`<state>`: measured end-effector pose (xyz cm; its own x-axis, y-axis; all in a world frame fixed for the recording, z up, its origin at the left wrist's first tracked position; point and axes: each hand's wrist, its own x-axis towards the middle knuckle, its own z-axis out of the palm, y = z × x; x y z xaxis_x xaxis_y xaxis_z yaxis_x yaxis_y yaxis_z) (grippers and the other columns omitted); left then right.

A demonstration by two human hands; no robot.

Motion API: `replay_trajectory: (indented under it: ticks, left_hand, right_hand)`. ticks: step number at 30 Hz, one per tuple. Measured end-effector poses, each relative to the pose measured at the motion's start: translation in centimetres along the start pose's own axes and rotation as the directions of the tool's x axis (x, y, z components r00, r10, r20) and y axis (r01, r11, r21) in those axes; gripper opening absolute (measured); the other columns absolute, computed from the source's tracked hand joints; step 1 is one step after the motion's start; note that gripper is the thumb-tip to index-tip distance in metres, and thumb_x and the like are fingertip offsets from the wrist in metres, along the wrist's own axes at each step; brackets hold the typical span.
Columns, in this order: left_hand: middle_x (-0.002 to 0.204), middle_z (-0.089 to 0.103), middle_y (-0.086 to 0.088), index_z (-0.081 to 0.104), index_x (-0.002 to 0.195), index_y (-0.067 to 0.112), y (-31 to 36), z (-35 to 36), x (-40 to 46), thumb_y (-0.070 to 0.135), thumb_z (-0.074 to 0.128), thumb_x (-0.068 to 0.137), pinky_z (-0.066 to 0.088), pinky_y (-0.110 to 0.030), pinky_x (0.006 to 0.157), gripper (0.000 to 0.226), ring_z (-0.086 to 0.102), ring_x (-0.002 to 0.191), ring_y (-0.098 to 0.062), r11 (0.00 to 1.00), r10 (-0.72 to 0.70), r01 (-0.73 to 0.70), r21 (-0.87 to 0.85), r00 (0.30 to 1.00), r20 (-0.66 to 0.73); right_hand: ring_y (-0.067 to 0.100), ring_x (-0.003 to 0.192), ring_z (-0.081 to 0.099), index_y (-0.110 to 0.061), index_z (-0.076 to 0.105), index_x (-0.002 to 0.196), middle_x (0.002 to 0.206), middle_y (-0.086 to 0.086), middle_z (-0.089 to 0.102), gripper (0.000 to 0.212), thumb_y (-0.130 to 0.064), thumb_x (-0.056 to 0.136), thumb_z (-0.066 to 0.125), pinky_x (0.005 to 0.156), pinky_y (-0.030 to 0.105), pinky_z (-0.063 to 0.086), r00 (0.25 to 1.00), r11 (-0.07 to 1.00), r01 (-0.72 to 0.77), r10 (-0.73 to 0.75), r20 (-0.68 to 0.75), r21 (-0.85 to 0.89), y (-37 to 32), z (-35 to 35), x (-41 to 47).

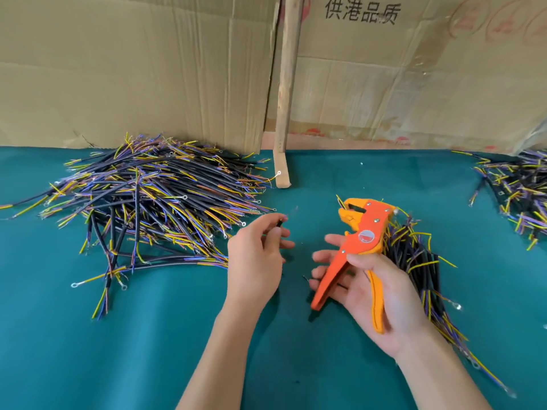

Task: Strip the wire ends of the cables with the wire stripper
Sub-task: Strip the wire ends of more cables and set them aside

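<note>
1. The right hand [376, 285] grasps the orange wire stripper [358, 253] by its handles, which stand spread apart, with the head raised above the green table cloth [148, 350].
2. The left hand [257, 255] pinches something small and dark at its fingertips (too blurred to say whether it is a cable end or a scrap of insulation).
3. Cables lie in three lots: a big heap [154, 199] to the left, a bundle [414, 261] just behind the right hand, and another pile [515, 190] far right.
4. Judged step: between strips. Nothing sits in the stripper's mouth.
5. The next move likely calls for feeding a wire end squarely into the mouth, then squeezing.
</note>
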<state>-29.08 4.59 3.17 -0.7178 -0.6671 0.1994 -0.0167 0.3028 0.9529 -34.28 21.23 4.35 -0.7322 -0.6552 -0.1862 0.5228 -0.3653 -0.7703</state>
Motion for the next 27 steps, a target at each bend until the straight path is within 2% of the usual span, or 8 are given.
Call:
replay_trajectory:
  ticks: [4, 7, 9, 14, 18, 22, 25, 27]
  left_hand:
    - [0.086, 0.068, 0.009, 0.071, 0.107, 0.022, 0.4, 0.5, -0.5, 0.003, 0.049, 0.101, 0.045, -0.011, 0.063, 0.030, 0.065, 0.068, -0.004, 0.994, 0.055, -0.049, 0.100, 0.997, -0.059]
    - [0.100, 0.065, 0.005, 0.071, 0.108, 0.019, 0.4, 0.7, -0.6, 0.003, 0.051, 0.101, 0.049, -0.022, 0.072, 0.026, 0.064, 0.073, -0.011, 0.985, 0.107, -0.096, 0.141, 0.991, -0.076]
    - [0.106, 0.064, 0.007, 0.069, 0.106, 0.019, 0.1, 0.7, -0.5, 0.006, 0.054, 0.101, 0.049, -0.027, 0.077, 0.020, 0.065, 0.083, -0.018, 0.984, 0.116, -0.104, 0.146, 0.990, -0.076]
    - [0.088, 0.071, 0.013, 0.063, 0.095, 0.021, 0.0, 0.9, -0.6, 0.008, 0.051, 0.102, 0.054, -0.024, 0.070, 0.019, 0.066, 0.077, -0.010, 0.998, 0.055, -0.054, 0.018, 0.998, -0.042]
    - [0.078, 0.071, 0.008, 0.065, 0.091, 0.020, 0.2, 0.5, -0.5, 0.009, 0.052, 0.100, 0.058, -0.040, 0.072, 0.019, 0.069, 0.074, -0.015, 0.999, 0.016, -0.017, -0.042, 1.000, -0.012]
    - [0.073, 0.068, 0.011, 0.067, 0.088, 0.022, 0.4, 0.4, -0.4, 0.009, 0.055, 0.098, 0.050, -0.029, 0.065, 0.020, 0.062, 0.067, -0.011, 0.999, 0.012, -0.013, -0.036, 0.999, -0.035]
    - [0.073, 0.063, 0.000, 0.066, 0.086, 0.023, 0.3, 0.4, -0.4, 0.008, 0.054, 0.096, 0.047, -0.033, 0.064, 0.022, 0.059, 0.067, -0.018, 1.000, 0.016, -0.017, -0.021, 0.998, -0.055]
    - [0.068, 0.057, -0.001, 0.067, 0.086, 0.023, 0.3, 0.4, -0.4, 0.008, 0.054, 0.096, 0.039, -0.028, 0.054, 0.022, 0.048, 0.057, -0.013, 1.000, 0.016, -0.017, -0.020, 0.998, -0.064]
  right_hand:
    - [0.042, 0.084, 0.067, 0.006, 0.064, 0.126, 0.107, 0.034, 0.064, 0.075, -0.023, 0.062, 0.089, 0.078, 0.052, 0.058, 0.968, 0.984, -0.167, 0.177, 0.177, -0.070, 0.3, 1.0, 0.0]
    - [0.041, 0.084, 0.067, 0.006, 0.064, 0.126, 0.105, 0.033, 0.064, 0.078, -0.022, 0.059, 0.091, 0.077, 0.051, 0.059, 0.964, 0.978, -0.201, 0.206, 0.168, -0.048, 0.1, 1.1, 0.3]
    - [0.041, 0.083, 0.067, 0.007, 0.064, 0.127, 0.103, 0.033, 0.064, 0.079, -0.021, 0.058, 0.091, 0.076, 0.052, 0.059, 0.962, 0.976, -0.218, 0.218, 0.167, -0.020, 0.0, 0.9, 0.6]
    - [0.038, 0.082, 0.068, 0.003, 0.067, 0.124, 0.099, 0.029, 0.066, 0.070, -0.025, 0.063, 0.089, 0.078, 0.050, 0.058, 0.949, 0.972, -0.219, 0.232, 0.215, -0.084, 0.0, 0.9, 0.9]
    - [0.038, 0.082, 0.069, 0.002, 0.068, 0.123, 0.098, 0.029, 0.067, 0.072, -0.025, 0.060, 0.091, 0.079, 0.050, 0.059, 0.950, 0.971, -0.220, 0.234, 0.207, -0.089, 0.0, 1.0, 0.8]
    - [0.040, 0.082, 0.067, 0.005, 0.064, 0.126, 0.099, 0.031, 0.065, 0.075, -0.023, 0.061, 0.090, 0.078, 0.051, 0.059, 0.951, 0.973, -0.217, 0.229, 0.207, -0.080, 0.0, 1.0, 0.7]
    - [0.039, 0.082, 0.067, 0.005, 0.063, 0.127, 0.098, 0.031, 0.065, 0.072, -0.023, 0.065, 0.087, 0.080, 0.051, 0.058, 0.947, 0.971, -0.216, 0.233, 0.221, -0.098, -0.1, 1.0, 0.7]
    - [0.040, 0.081, 0.066, 0.005, 0.064, 0.127, 0.097, 0.031, 0.065, 0.068, -0.022, 0.068, 0.084, 0.081, 0.052, 0.058, 0.943, 0.969, -0.218, 0.240, 0.233, -0.114, -0.1, 0.8, 0.6]
